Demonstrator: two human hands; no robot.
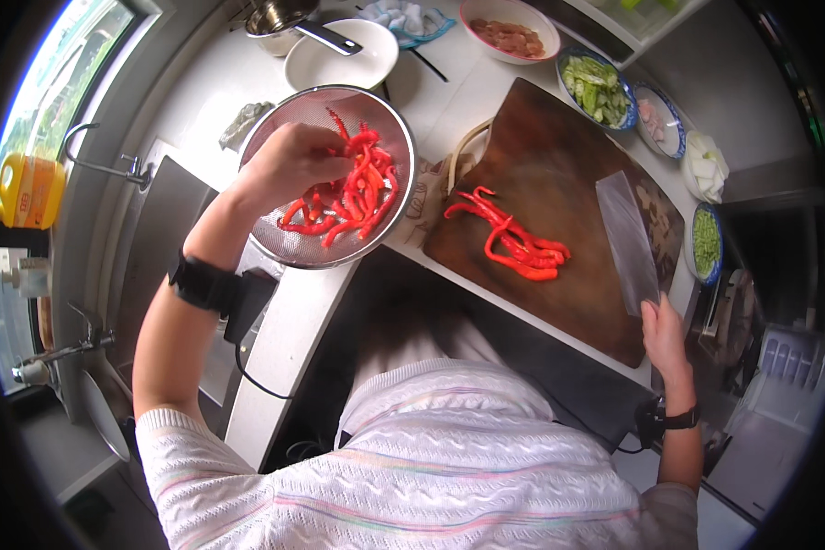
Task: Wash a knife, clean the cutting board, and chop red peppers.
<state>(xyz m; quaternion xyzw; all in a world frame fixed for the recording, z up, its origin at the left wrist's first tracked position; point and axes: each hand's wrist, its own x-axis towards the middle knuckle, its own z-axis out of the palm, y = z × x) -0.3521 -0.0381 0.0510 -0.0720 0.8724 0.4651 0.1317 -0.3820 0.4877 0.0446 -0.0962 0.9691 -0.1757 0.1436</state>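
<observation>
Counter (442, 112), left grip (293, 167) at peppers (368, 194), right grip (665, 339) on cleaver (627, 240)

Metal-mesh strainer (395, 133), glossy smooth chilies (522, 247), matt wooden board (543, 165), smooth metal cleaver (625, 238)

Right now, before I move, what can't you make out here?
Head view:
- Knife handle: hidden by the right hand.
- Whether the left hand grips a pepper: its own fingers block the fingertips.
- Sieve bottom: partly covered by red peppers and the left hand.
- Metal pan: cut off by the top edge.
</observation>
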